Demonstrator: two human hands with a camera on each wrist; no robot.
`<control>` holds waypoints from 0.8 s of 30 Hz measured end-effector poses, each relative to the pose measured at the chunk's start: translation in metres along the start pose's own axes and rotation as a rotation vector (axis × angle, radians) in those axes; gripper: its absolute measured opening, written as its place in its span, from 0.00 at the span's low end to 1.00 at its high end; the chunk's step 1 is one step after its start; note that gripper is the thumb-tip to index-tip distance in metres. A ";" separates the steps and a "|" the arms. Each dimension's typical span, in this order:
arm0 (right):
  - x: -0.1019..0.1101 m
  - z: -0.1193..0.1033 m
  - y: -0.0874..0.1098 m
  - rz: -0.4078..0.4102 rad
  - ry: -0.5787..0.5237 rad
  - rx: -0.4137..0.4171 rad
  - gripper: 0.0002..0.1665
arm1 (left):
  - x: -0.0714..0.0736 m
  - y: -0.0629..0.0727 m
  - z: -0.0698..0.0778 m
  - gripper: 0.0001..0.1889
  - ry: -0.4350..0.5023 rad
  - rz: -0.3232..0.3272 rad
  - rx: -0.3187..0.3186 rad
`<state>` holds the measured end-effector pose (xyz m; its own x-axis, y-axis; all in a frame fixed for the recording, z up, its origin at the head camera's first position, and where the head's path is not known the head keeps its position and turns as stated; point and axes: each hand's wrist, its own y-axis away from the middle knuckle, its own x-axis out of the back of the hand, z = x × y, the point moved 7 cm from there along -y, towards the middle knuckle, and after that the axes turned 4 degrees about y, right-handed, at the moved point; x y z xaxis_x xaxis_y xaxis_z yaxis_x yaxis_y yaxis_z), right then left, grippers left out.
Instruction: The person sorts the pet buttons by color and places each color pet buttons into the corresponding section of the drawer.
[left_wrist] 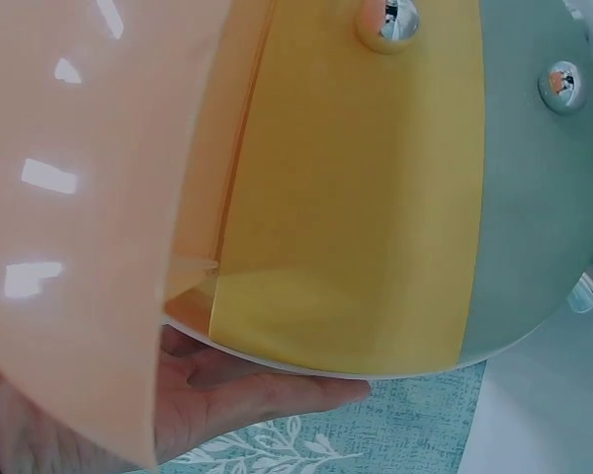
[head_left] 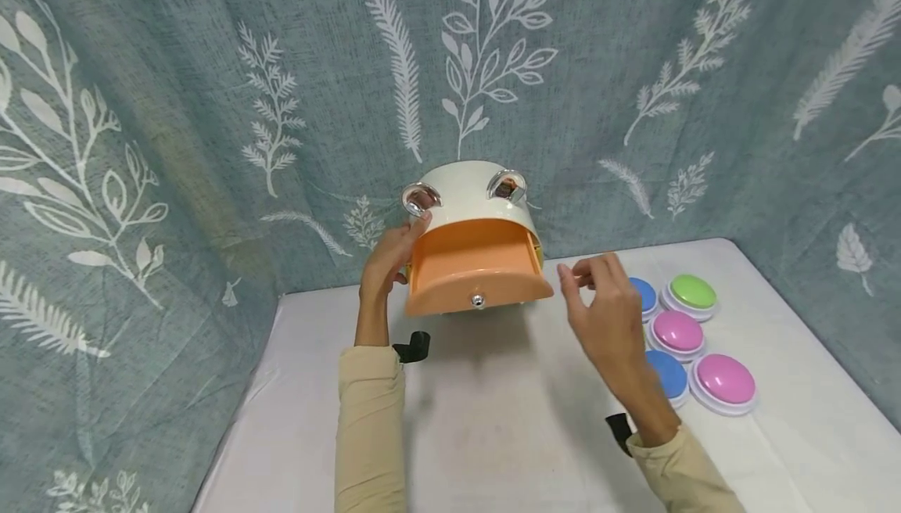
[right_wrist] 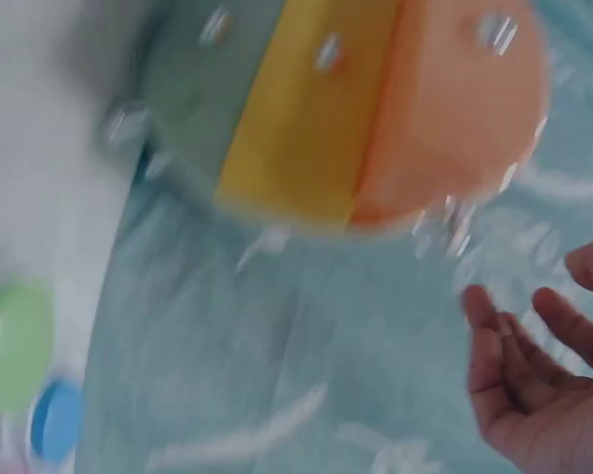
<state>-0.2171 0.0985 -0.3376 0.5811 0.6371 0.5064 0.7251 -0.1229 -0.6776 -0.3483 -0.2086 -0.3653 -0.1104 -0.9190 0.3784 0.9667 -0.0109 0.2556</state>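
Note:
A small rounded cabinet [head_left: 468,192] with a white shell and two chrome rings stands at the back of the table. Its top drawer, orange with a chrome knob [head_left: 478,301], is pulled out and shows a bare floor inside. Below it, the yellow drawer [left_wrist: 346,197] and the grey-green drawer [left_wrist: 534,207] are closed. My left hand [head_left: 387,259] rests against the cabinet's left side, fingers extended along the shell beside the left ring. To the right of the orange drawer, my right hand [head_left: 607,310] is raised in the air, fingers loosely bent with nothing in them.
On the right side of the white table [head_left: 493,450] sit several domed push-button shapes on white bases, among them a green one [head_left: 693,292], a pink one [head_left: 725,378] and a blue one [head_left: 667,374]. A patterned teal curtain [head_left: 317,106] hangs close behind the cabinet.

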 end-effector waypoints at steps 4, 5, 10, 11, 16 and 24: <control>0.002 0.056 -0.018 -0.189 0.158 -0.091 0.15 | 0.001 0.000 -0.001 0.38 -0.007 -0.001 0.007; 0.000 0.071 -0.022 -0.262 0.199 -0.103 0.15 | 0.001 0.000 -0.001 0.40 -0.010 -0.002 0.009; -0.016 0.132 -0.033 -0.691 0.361 -0.119 0.23 | -0.001 -0.001 0.000 0.49 -0.014 -0.024 0.008; -0.021 0.141 -0.033 -0.772 0.379 -0.117 0.25 | 0.000 -0.001 0.000 0.49 -0.017 -0.025 0.010; -0.039 0.169 -0.024 -1.042 0.409 -0.140 0.37 | 0.000 0.000 0.001 0.48 -0.034 -0.017 0.000; -0.061 0.188 -0.008 -1.203 0.432 -0.221 0.50 | -0.001 0.001 0.001 0.48 -0.014 -0.022 -0.002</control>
<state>-0.3277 0.2042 -0.4634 -0.4322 0.1445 0.8901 0.8934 0.2026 0.4009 -0.3471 -0.2072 -0.3646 -0.1351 -0.9129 0.3851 0.9644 -0.0319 0.2627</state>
